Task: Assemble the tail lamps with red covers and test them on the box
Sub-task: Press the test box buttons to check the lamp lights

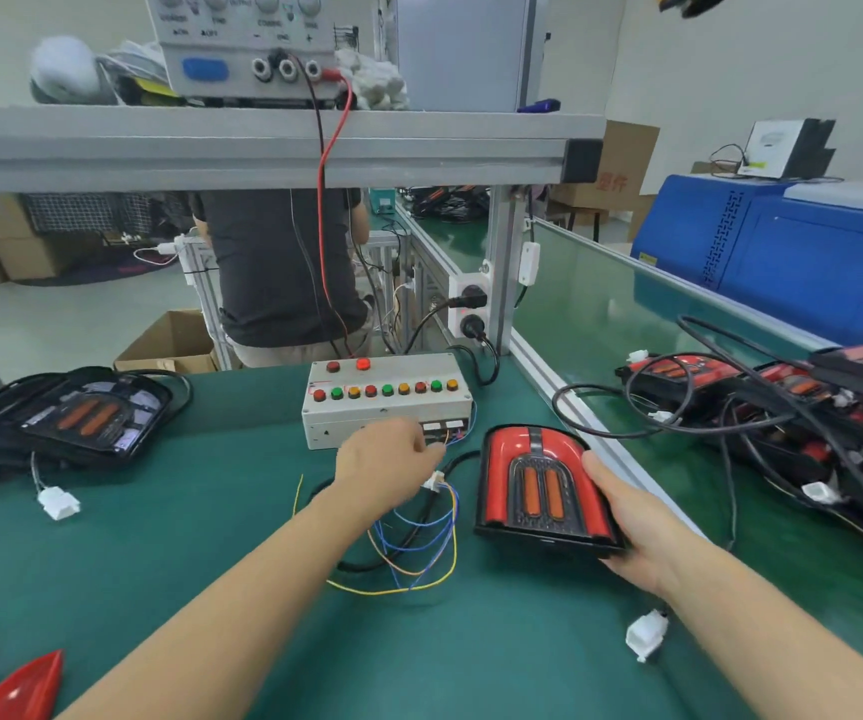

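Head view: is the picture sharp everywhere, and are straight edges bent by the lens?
Head view: the tail lamp and test box are fairly sharp; the left hand at the box front looks slightly smeared; the power supply labels are too soft to read; the shelf beam bows from wide-angle distortion; lighting is even, shadows faint.
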A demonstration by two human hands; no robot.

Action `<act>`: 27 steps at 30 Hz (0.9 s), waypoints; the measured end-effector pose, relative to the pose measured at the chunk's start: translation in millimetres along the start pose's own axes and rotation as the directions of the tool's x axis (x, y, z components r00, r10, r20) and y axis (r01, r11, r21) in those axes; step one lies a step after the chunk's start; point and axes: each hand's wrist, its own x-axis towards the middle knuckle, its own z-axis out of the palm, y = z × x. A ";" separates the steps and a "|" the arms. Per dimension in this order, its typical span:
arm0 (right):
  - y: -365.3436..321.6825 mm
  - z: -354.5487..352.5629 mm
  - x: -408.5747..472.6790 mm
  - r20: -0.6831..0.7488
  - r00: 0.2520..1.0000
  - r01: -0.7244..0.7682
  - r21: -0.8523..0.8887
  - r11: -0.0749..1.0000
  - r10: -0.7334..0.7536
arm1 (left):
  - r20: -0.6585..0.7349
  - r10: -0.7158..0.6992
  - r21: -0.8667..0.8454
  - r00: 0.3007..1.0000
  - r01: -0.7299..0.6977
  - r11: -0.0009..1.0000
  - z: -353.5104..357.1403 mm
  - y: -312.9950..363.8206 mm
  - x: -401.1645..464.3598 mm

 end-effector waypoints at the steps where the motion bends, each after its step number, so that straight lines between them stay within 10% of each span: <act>1: -1.4 0.7 -0.7 -0.017 1.000 0.013 -0.045 0.999 -0.013 | 0.035 -0.033 -0.001 0.999 0.033 0.999 4.0 1.5 -5.8; 9: -12.7 3.3 -7.1 -0.076 0.967 0.151 -0.597 0.788 -0.243 | 0.085 -0.112 0.072 0.990 0.106 0.992 5.1 8.1 -16.5; 14: -19.1 11.9 -9.6 -0.038 0.848 0.143 -0.944 0.296 -0.529 | 0.172 -0.134 -0.592 0.976 0.211 0.778 -26.4 -21.5 -17.1; 18: -17.7 48.2 -20.2 0.281 0.613 0.456 -0.889 0.040 -0.738 | 0.265 -0.018 -0.804 0.964 0.231 0.548 -45.7 -38.5 -25.3; 27: 2.4 116.2 -26.2 0.632 0.499 0.664 -0.718 -0.206 -0.593 | 0.277 0.202 -0.852 0.939 0.143 0.504 -50.5 -53.3 -35.9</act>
